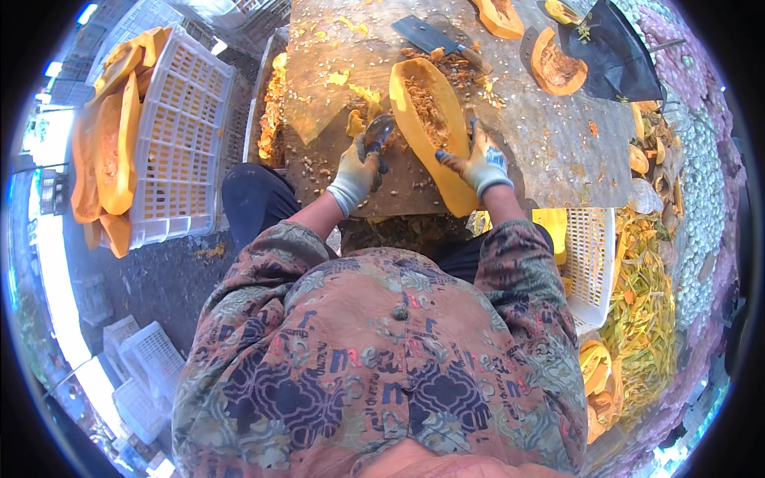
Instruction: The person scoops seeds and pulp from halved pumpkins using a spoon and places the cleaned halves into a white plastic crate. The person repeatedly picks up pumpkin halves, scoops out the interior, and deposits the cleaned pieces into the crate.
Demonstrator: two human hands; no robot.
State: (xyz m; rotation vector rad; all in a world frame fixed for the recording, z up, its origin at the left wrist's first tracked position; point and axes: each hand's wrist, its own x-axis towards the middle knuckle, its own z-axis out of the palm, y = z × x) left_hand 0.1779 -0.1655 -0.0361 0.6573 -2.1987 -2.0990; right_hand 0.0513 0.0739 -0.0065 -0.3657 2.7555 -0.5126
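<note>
A long halved pumpkin (427,119) lies cut face up on the wooden board (556,155), its hollow full of stringy orange pulp. My right hand (485,160), in a stained white and blue work glove, holds the half by its right side, thumb over the cut face. In my gloved left hand (357,170) is a metal spoon (380,128), bowl pointing away from me, just left of the pumpkin and apart from it. Beyond the pumpkin rests a cleaver (425,34) with a wooden handle, beside scraped pulp.
Seeds and peel scraps litter the board. More pumpkin pieces (559,66) and a black plastic bag (615,57) lie at the far right. A white crate (179,131) piled with pumpkin halves stands left; another crate (588,263) is below right, by yellow peelings (639,299).
</note>
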